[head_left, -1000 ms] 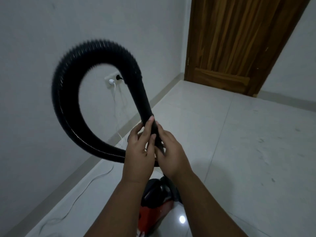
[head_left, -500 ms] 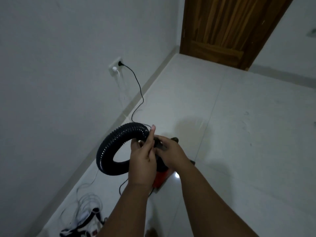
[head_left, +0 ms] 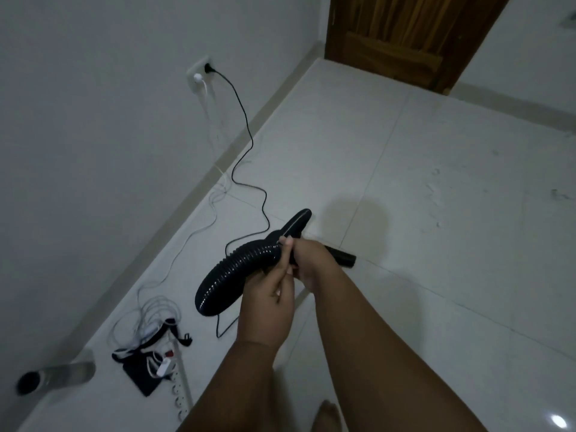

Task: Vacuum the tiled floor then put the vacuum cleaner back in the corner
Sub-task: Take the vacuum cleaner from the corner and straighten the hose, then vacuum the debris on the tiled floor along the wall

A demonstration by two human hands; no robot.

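From the head camera we look down on both hands, which meet on the black vacuum hose (head_left: 230, 272) in the air above the white tiled floor (head_left: 436, 182), near the wall on our left. The left hand (head_left: 268, 304) curls its fingers round the ribbed hose where it ends, thumb raised along it. The right hand (head_left: 311, 263) is wrapped round the rigid part just beside it, the two hands touching. A smooth black section (head_left: 299, 221) rises beyond the knuckles, and a short tube end (head_left: 343, 258) pokes out to the right (how these join is hidden by the hands). A black power cord (head_left: 246, 129) runs from the wall socket (head_left: 199, 73) down across the tiles toward the hose. By the skirting lie a tangle of white cables (head_left: 149, 316), a power strip (head_left: 179, 388) and a blurred bottle (head_left: 56, 377) on its side, any print on them too blurred to read. A wooden door (head_left: 405, 35) stands at the far corner.
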